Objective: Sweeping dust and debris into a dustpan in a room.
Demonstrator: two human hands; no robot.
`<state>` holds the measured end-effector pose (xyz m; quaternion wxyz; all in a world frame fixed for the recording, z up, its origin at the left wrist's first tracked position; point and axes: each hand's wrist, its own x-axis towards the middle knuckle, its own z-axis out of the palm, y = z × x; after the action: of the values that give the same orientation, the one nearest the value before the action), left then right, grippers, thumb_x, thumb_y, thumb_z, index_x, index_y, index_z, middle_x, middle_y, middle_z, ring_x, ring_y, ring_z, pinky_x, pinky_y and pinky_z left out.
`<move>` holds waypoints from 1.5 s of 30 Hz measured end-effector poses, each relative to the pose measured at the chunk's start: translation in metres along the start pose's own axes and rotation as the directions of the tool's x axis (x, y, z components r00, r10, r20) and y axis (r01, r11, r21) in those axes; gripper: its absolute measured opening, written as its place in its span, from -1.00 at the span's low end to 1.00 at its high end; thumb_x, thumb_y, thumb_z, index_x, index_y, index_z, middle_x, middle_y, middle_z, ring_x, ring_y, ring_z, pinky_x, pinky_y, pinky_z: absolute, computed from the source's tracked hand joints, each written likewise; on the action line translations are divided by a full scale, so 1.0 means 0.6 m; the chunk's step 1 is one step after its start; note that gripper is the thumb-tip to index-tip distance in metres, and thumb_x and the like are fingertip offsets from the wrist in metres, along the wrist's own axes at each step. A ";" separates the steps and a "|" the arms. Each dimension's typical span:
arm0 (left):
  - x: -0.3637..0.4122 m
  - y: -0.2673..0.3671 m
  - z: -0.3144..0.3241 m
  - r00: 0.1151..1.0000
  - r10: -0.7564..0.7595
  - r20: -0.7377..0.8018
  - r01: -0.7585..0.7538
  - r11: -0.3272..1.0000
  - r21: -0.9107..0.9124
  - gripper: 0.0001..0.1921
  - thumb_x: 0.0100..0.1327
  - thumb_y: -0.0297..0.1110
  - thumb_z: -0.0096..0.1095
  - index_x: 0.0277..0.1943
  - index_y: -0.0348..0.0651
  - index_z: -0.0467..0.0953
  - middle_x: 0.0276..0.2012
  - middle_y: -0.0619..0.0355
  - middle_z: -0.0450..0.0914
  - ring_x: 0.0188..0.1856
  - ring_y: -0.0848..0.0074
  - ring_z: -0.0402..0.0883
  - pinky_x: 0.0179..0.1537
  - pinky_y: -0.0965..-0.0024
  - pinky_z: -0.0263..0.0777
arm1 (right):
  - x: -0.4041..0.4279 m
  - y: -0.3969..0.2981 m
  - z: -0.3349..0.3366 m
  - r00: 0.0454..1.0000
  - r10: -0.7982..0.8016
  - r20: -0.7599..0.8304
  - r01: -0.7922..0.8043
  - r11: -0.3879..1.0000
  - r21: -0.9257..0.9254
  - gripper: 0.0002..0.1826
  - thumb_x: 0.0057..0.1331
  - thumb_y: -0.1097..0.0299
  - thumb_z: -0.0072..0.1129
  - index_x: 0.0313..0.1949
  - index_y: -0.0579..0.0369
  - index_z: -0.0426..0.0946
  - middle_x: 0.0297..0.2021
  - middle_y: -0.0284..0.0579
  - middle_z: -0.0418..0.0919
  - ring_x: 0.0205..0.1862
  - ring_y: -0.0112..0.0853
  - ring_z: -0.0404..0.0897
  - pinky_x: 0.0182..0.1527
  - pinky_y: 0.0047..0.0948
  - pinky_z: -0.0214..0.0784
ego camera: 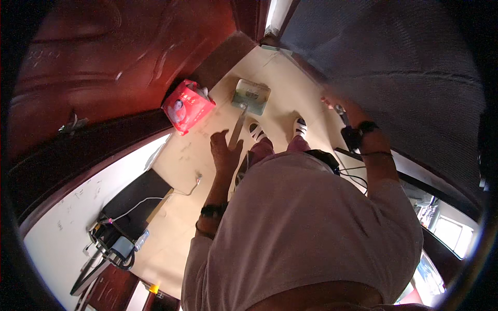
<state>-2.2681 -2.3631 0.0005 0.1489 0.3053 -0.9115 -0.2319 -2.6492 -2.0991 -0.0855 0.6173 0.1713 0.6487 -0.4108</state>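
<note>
My left hand (225, 153) is low in front of me, thumb and fingers spread in a curve. The handle (238, 126) of a flat-headed floor tool, which looks like a dustpan, reaches up into the gap between them; contact is unclear. Its greenish, rectangular head (252, 95) lies on the floor before my feet. Off to the right, my right hand (352, 110) is beside a dark textured door (393, 81), next to a small metal piece (339, 109) that may be a door handle. Blur and shadow hide its grip.
A red carrier bag (186, 107) stands on the pale floor (175, 159) against a reddish-brown door (128, 54). A white cable (142, 200) runs across the floor from a black box-like object (136, 194). Nearby is a clear plastic bottle (142, 239). Black cables (356, 179) hang at my right side.
</note>
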 end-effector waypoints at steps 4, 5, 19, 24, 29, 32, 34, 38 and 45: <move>-0.081 0.003 -0.096 0.774 -0.289 0.564 0.504 0.820 -0.271 -0.68 -0.01 -0.41 0.38 -0.19 -0.24 0.43 -0.34 0.08 0.48 -0.33 0.34 0.49 -0.23 0.29 0.40 | 0.005 0.028 0.043 0.974 -0.162 -0.160 0.072 0.885 -0.461 -0.83 0.19 0.37 0.07 -0.25 -0.01 0.30 -0.59 -0.17 0.39 -0.64 -0.39 0.42 -0.65 -0.32 0.32; -0.105 0.006 -0.118 0.822 -0.228 0.522 0.460 0.806 -0.372 -0.72 0.02 -0.43 0.35 -0.21 -0.23 0.44 -0.35 0.09 0.49 -0.33 0.37 0.50 -0.24 0.34 0.40 | -0.005 0.039 0.046 0.981 -0.170 -0.093 0.126 0.925 -0.358 -0.83 0.22 0.35 0.08 -0.25 0.02 0.30 -0.64 -0.16 0.39 -0.67 -0.38 0.44 -0.66 -0.29 0.36; -0.213 0.063 -0.221 0.672 -0.422 0.609 0.686 0.665 -0.296 -0.84 0.17 -0.38 0.10 -0.21 -0.20 0.38 -0.38 0.18 0.40 -0.37 0.50 0.39 -0.31 0.43 0.32 | -0.165 0.109 0.076 0.938 -0.025 0.345 0.235 0.778 -0.583 -0.21 0.16 0.60 0.11 0.35 -0.17 0.02 -0.36 -0.07 0.50 -0.58 -0.47 0.46 -0.54 -0.46 0.38; -0.234 0.078 -0.208 0.713 -0.392 0.581 0.642 0.699 -0.317 -0.84 0.21 -0.31 0.04 -0.24 -0.18 0.36 -0.41 0.20 0.35 -0.38 0.52 0.33 -0.33 0.42 0.28 | -0.207 0.083 0.070 0.961 0.139 0.238 0.061 0.735 -0.675 -0.69 0.18 0.52 0.09 -0.05 0.05 0.52 -0.35 -0.18 0.57 -0.42 -0.48 0.51 -0.43 -0.43 0.41; -0.244 0.101 -0.189 0.751 -0.342 0.565 0.587 0.737 -0.334 -0.82 0.24 -0.24 -0.02 -0.26 -0.17 0.33 -0.44 0.22 0.30 -0.40 0.53 0.28 -0.36 0.42 0.24 | -0.245 0.086 0.058 0.932 0.159 0.326 0.081 0.785 -0.614 -0.65 0.14 0.46 0.16 -0.03 0.04 0.51 -0.31 -0.17 0.57 -0.32 -0.40 0.52 -0.38 -0.36 0.42; -0.244 0.119 -0.177 0.767 -0.307 0.564 0.557 0.755 -0.346 -0.80 0.26 -0.20 -0.05 -0.28 -0.16 0.32 -0.46 0.23 0.27 -0.41 0.55 0.25 -0.38 0.41 0.22 | -0.259 0.103 0.038 0.921 0.173 0.348 0.087 0.780 -0.620 -0.67 0.14 0.46 0.14 -0.06 0.04 0.51 -0.27 -0.17 0.56 -0.27 -0.40 0.51 -0.33 -0.34 0.42; -0.241 0.130 -0.167 0.775 -0.287 0.563 0.540 0.764 -0.353 -0.78 0.27 -0.17 -0.08 -0.29 -0.16 0.31 -0.47 0.24 0.25 -0.42 0.55 0.22 -0.39 0.41 0.21 | -0.265 0.120 0.018 0.924 0.186 0.333 0.070 0.776 -0.627 -0.68 0.14 0.47 0.12 -0.07 0.04 0.51 -0.24 -0.17 0.55 -0.24 -0.39 0.50 -0.29 -0.34 0.42; -0.220 0.148 -0.134 0.789 -0.223 0.572 0.489 0.793 -0.364 -0.74 0.30 -0.12 -0.13 -0.31 -0.15 0.29 -0.50 0.26 0.21 -0.43 0.57 0.18 -0.41 0.40 0.18 | -0.278 0.154 -0.032 0.933 0.177 0.313 0.056 0.788 -0.613 -0.71 0.14 0.47 0.09 -0.10 0.03 0.52 -0.18 -0.17 0.53 -0.16 -0.38 0.49 -0.23 -0.32 0.42; -0.182 0.156 -0.099 0.813 -0.125 0.568 0.400 0.829 -0.390 -0.67 0.35 -0.03 -0.21 -0.34 -0.13 0.25 -0.54 0.28 0.14 -0.46 0.59 0.11 -0.45 0.40 0.12 | -0.299 0.258 -0.092 0.984 0.112 0.140 -0.014 0.826 -0.564 -0.74 0.11 0.46 0.09 -0.16 0.02 0.53 -0.16 -0.21 0.52 -0.15 -0.40 0.49 -0.19 -0.38 0.36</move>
<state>-2.2054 -2.2487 0.0848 -0.0648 0.3102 -0.7737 -0.5487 -2.5402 -1.9133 0.0283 0.7058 -0.0310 0.6804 -0.1946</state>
